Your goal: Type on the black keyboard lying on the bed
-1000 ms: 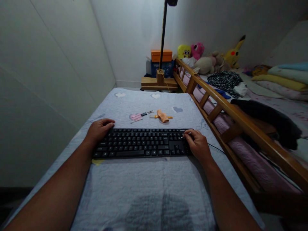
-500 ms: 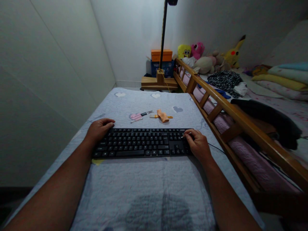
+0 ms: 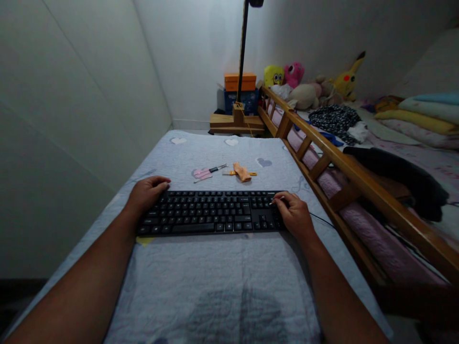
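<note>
A black keyboard (image 3: 201, 210) lies flat on the pale blue quilted cover. My left hand (image 3: 147, 193) grips its far left corner, with the thumb along the edge and the fingers over the end. At the number pad, my right hand (image 3: 296, 212) pinches a thin white cotton swab (image 3: 271, 203), its tip at the keys. Beyond the keyboard lie a second cotton swab (image 3: 202, 180) and a slim tool with a black grip and metal ends (image 3: 214, 169). An orange cloth (image 3: 242, 172) rests across a brush with a yellow-orange handle (image 3: 253, 174).
A wooden bed rail (image 3: 322, 143) runs along the right side, with bedding and plush toys (image 3: 304, 95) behind it. At the far end a black pole (image 3: 242, 52) rises from a wooden base (image 3: 224, 123). The keyboard cable (image 3: 322, 220) trails right toward the rail.
The cotton swab in my right hand has shifted very slightly at the number pad. My left hand stays at the keyboard's corner.
</note>
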Demonstrator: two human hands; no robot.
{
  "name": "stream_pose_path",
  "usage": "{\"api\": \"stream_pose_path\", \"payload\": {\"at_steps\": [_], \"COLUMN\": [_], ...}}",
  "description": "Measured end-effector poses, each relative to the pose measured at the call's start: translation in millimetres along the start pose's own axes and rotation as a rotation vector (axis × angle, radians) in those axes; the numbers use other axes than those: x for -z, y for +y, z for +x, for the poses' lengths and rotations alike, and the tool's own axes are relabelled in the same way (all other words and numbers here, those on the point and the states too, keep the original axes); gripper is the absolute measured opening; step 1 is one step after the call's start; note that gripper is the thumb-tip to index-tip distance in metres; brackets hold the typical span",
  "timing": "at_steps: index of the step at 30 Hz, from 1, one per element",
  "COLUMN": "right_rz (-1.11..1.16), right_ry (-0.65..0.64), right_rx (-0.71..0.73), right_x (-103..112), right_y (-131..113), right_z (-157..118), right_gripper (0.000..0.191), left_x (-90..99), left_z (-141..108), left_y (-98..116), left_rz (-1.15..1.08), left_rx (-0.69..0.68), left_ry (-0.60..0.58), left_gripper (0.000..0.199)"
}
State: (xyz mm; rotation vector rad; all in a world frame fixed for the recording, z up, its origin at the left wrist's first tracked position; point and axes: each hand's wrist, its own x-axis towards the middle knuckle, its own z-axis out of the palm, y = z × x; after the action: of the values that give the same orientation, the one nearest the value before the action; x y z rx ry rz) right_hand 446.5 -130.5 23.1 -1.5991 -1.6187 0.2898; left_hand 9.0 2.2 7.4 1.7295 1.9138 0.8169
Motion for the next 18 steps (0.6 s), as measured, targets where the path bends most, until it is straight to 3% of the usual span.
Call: {"api": "stream_pose_path", "payload": {"at_steps": [9, 18], "right_rz": [0.009, 0.02], "right_ry": [-0.038, -0.059], "right_rx": [-0.014, -0.018], "right_x": [2.9, 4.4], "right_y": [-4.3, -4.2], "right_z": [0.3, -1.3], "right_gripper": [0.017, 0.018], "left_x": [2.6, 0.7], "left_z": [-4.2, -4.5], "left_y": [8.4, 3.8], "left_rz": [0.011, 0.01], "left_rx": [0.023, 0.027], "left_ry": [-0.02, -0.033], "left_gripper": [0.044, 0.051]}}
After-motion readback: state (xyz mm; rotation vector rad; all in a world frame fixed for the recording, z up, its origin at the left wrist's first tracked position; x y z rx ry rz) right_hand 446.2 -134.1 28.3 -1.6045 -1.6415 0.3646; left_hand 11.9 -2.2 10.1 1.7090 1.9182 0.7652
